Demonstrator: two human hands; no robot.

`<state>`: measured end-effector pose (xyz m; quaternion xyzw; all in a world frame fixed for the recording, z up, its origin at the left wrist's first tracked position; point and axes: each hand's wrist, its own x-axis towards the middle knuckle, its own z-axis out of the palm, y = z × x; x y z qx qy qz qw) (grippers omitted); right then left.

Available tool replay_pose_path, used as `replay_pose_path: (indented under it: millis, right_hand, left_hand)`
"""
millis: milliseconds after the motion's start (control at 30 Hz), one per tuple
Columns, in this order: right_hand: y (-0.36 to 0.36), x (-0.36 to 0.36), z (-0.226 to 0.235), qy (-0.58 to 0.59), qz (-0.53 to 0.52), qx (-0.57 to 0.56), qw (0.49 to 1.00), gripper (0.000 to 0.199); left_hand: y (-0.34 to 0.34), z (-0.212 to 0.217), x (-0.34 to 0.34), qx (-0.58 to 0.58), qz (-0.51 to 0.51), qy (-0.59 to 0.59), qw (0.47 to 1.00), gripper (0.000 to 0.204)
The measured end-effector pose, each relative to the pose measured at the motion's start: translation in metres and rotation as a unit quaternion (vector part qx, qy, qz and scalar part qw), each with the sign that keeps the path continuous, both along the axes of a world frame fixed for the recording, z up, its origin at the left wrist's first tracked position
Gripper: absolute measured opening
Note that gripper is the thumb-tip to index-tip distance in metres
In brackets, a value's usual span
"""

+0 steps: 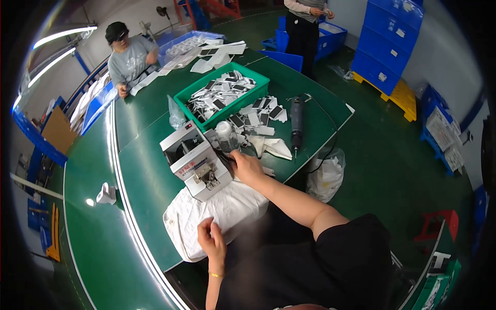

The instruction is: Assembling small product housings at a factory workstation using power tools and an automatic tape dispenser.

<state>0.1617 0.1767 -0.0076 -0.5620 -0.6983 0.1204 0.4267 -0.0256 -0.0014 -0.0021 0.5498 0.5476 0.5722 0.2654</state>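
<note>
My right hand (247, 168) reaches to the right side of a small grey-and-white bench machine (206, 175), which looks like a screw feeder. Its fingers close around something dark there that I cannot make out. Over the white cloth (187, 225) at the table's near edge, my left hand (212, 240) is raised with curled fingers; whatever it may hold is too small to tell. A clear bottle (225, 133) stands beside the machine. Farther right lies a dark electric screwdriver (296, 121), its cord trailing off the table.
A green bin (243, 103) holds many small white-and-black parts, with a loose heap (253, 119) beside it. Clear bags rest by the bin and hang at the right table edge (328, 175). One person (132, 62) works across the table; another (305, 31) stands behind. Blue crates (385, 46) are stacked right.
</note>
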Motion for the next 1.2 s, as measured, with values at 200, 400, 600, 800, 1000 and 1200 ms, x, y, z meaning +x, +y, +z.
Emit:
replay_pose_path:
  millis: [200, 400, 600, 800, 1000, 1200]
  right_hand:
    - [0.011, 0.005, 0.003, -0.038, -0.012, -0.030, 0.999, 0.021]
    - [0.001, 0.007, 0.004, -0.016, 0.005, 0.080, 0.997, 0.020]
    - [0.000, 0.003, 0.002, 0.070, 0.021, 0.113, 0.991, 0.014]
    - [0.002, 0.007, -0.003, 0.109, 0.040, 0.085, 0.990, 0.012]
    - [-0.001, -0.002, -0.003, 0.138, 0.055, 0.056, 0.987, 0.009]
    - [0.001, 0.011, 0.001, 0.134, 0.061, 0.020, 0.989, 0.014]
  left_hand:
    - [-0.063, -0.021, -0.031, -0.071, 0.003, 0.023, 0.997, 0.012]
    - [-0.107, -0.105, -0.074, -0.179, 0.155, 0.153, 0.960, 0.014]
    - [-0.134, -0.189, -0.093, -0.493, 0.051, 0.146, 0.856, 0.069]
    - [-0.127, -0.218, -0.105, -0.471, 0.017, 0.012, 0.882, 0.081]
    - [-0.127, -0.198, -0.107, -0.498, 0.036, -0.045, 0.865, 0.086]
    - [-0.099, -0.058, -0.070, -0.524, 0.002, 0.022, 0.851, 0.078]
